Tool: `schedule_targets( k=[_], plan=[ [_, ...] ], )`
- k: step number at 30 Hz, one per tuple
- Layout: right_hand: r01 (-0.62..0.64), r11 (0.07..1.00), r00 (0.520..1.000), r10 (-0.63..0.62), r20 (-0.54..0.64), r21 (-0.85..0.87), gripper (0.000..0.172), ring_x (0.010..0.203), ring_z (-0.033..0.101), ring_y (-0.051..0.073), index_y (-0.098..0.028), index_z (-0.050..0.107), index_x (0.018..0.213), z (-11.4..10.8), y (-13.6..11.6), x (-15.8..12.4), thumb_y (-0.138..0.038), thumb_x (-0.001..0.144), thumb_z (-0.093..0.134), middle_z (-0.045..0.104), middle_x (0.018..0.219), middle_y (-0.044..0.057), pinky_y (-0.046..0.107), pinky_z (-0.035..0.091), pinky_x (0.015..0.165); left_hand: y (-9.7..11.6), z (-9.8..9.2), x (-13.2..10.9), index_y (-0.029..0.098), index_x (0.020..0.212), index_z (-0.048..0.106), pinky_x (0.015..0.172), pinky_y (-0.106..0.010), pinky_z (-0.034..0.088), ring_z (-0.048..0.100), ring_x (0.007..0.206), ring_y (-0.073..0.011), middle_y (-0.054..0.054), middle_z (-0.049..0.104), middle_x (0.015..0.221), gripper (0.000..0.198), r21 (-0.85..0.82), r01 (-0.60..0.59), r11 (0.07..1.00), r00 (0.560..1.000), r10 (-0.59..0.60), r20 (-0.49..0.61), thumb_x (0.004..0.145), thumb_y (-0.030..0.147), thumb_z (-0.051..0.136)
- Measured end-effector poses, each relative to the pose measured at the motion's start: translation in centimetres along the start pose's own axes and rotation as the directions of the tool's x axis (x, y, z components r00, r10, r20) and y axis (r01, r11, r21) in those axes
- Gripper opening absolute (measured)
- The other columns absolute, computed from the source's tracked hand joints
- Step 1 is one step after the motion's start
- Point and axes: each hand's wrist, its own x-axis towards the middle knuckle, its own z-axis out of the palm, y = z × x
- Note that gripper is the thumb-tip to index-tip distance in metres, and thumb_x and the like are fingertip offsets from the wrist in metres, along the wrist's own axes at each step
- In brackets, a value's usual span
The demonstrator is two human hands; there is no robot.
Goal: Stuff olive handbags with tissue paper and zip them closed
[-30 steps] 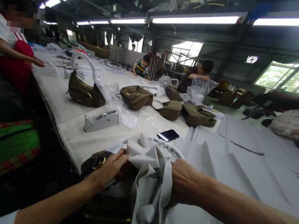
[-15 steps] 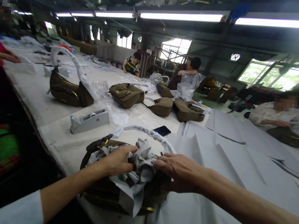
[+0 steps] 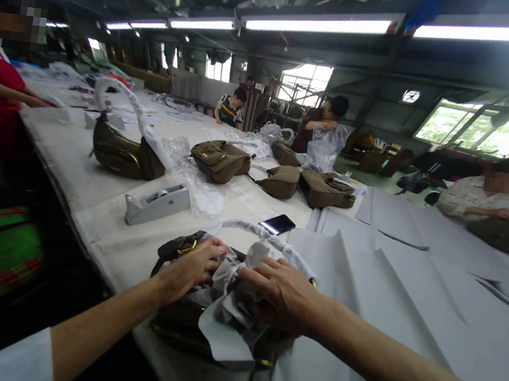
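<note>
An olive-brown handbag point(image 3: 177, 330) with gold zips sits at the near table edge, its top open. Crumpled white paper point(image 3: 228, 334) fills the opening, and one flap hangs over the front. At the bag's left side, my left hand point(image 3: 190, 269) has its fingers curled into the paper. My right hand point(image 3: 283, 291) bends over the paper from the right, closed on it, with some fingertips hidden in the folds. Behind both hands arches the bag's handle point(image 3: 271, 236), wrapped in white material.
A grey tape dispenser point(image 3: 159, 205) and a phone point(image 3: 278, 223) lie beyond the bag. Large paper sheets point(image 3: 390, 302) cover the table's right side. Farther back are several similar bags point(image 3: 221, 160) and clear plastic. Co-workers are around the table; one point(image 3: 497, 200) handles a bag at right.
My right hand has moved left and inward over the paper. My left hand has shifted slightly toward the bag's left edge. The view has turned a little left.
</note>
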Motion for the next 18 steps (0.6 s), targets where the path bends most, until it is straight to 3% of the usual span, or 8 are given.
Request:
schedule_targets(
  k=[1, 3, 5, 8, 11, 14, 16, 18],
  plan=[
    [-0.004, 1.0, 1.0, 0.004, 0.019, -0.007, 0.052, 0.085, 0.054, 0.023, -0.017, 0.046, 0.123, 0.2, 0.0, 0.0, -0.028, 0.074, 0.057, 0.061, 0.095, 0.007, 0.034, 0.04, 0.073, -0.1, 0.0, 0.1, 0.02, 0.092, 0.045, 0.07, -0.031, 0.047, 0.058, 0.082, -0.019, -0.003, 0.057, 0.088, 0.022, 0.154, 0.013, 0.988, 1.0, -0.009, -0.03, 0.085, 0.037, 0.031],
    [-0.002, 1.0, 1.0, 0.002, 0.03, -0.006, 0.046, 0.082, 0.054, 0.022, -0.016, 0.049, 0.117, 0.6, -0.3, -0.1, -0.022, 0.072, 0.053, 0.062, 0.092, 0.007, 0.032, 0.041, 0.07, -0.2, 0.4, 0.4, 0.019, 0.083, 0.047, 0.076, -0.033, 0.046, 0.058, 0.083, -0.0204, -0.006, 0.059, 0.084, 0.025, 0.519, -0.043, 0.854, 0.999, 0.036, 0.023, 0.087, 0.033, 0.026],
    [-0.012, 1.0, 0.999, 0.012, 0.047, -0.002, 0.039, 0.078, 0.056, 0.021, -0.015, 0.051, 0.111, 0.7, -0.8, -0.1, -0.021, 0.073, 0.05, 0.063, 0.087, 0.008, 0.031, 0.042, 0.067, -0.1, 0.9, 0.8, 0.017, 0.079, 0.051, 0.083, -0.036, 0.043, 0.059, 0.087, -0.0228, -0.011, 0.062, 0.086, 0.031, 0.698, -0.119, 0.707, 0.992, 0.061, 0.108, 0.088, 0.028, 0.024],
    [-0.044, 0.998, 0.981, 0.052, 0.187, -0.048, 0.027, 0.064, 0.059, 0.021, -0.014, 0.058, 0.099, 0.1, -1.8, 0.1, -0.024, 0.077, 0.046, 0.065, 0.074, 0.008, 0.03, 0.042, 0.057, -0.2, 1.5, 0.9, 0.014, 0.079, 0.058, 0.086, -0.043, 0.043, 0.061, 0.091, -0.0295, -0.017, 0.065, 0.09, 0.034, 0.76, -0.108, 0.641, 0.992, 0.021, 0.123, 0.088, 0.029, 0.028],
    [-0.079, 0.985, 0.902, 0.136, 0.41, -0.153, 0.023, 0.055, 0.061, 0.022, -0.012, 0.066, 0.083, -1.3, -2.7, 0.7, -0.025, 0.072, 0.051, 0.066, 0.065, 0.011, 0.028, 0.039, 0.048, -0.9, 1.4, 0.0, 0.012, 0.082, 0.062, 0.083, -0.05, 0.043, 0.061, 0.091, -0.0356, -0.021, 0.066, 0.092, 0.04, 0.817, -0.044, 0.574, 0.997, -0.023, 0.07, 0.088, 0.038, 0.031],
    [-0.142, 0.972, 0.834, 0.22, 0.506, -0.187, 0.024, 0.056, 0.063, 0.024, -0.012, 0.071, 0.074, -2.4, -2.8, 1.5, -0.029, 0.064, 0.057, 0.067, 0.063, 0.012, 0.027, 0.037, 0.045, -1.5, 0.7, -1.5, 0.014, 0.084, 0.062, 0.081, -0.048, 0.045, 0.062, 0.091, -0.0344, -0.017, 0.067, 0.091, 0.047, 0.845, -0.017, 0.534, 0.998, -0.036, 0.042, 0.089, 0.048, 0.03],
    [-0.206, 0.964, 0.813, 0.264, 0.519, -0.168, 0.027, 0.059, 0.064, 0.024, -0.013, 0.072, 0.077, -2.8, -2.4, 2.0, -0.031, 0.063, 0.057, 0.068, 0.066, 0.012, 0.026, 0.036, 0.044, -1.3, 0.4, -2.5, 0.015, 0.087, 0.062, 0.08, -0.044, 0.047, 0.062, 0.09, -0.0315, -0.014, 0.067, 0.091, 0.052, 0.814, -0.018, 0.58, 0.998, -0.035, 0.047, 0.087, 0.058, 0.032],
    [-0.255, 0.955, 0.804, 0.295, 0.516, -0.149, 0.03, 0.061, 0.064, 0.025, -0.014, 0.072, 0.081, -3.0, -1.6, 2.3, -0.031, 0.065, 0.055, 0.069, 0.072, 0.012, 0.027, 0.036, 0.045, -0.8, 0.6, -3.1, 0.017, 0.107, 0.058, 0.089, -0.042, 0.045, 0.058, 0.103, -0.0293, -0.012, 0.063, 0.109, 0.057, 0.733, -0.109, 0.671, 0.993, 0.051, 0.102, 0.08, 0.064, 0.042]
  ],
)
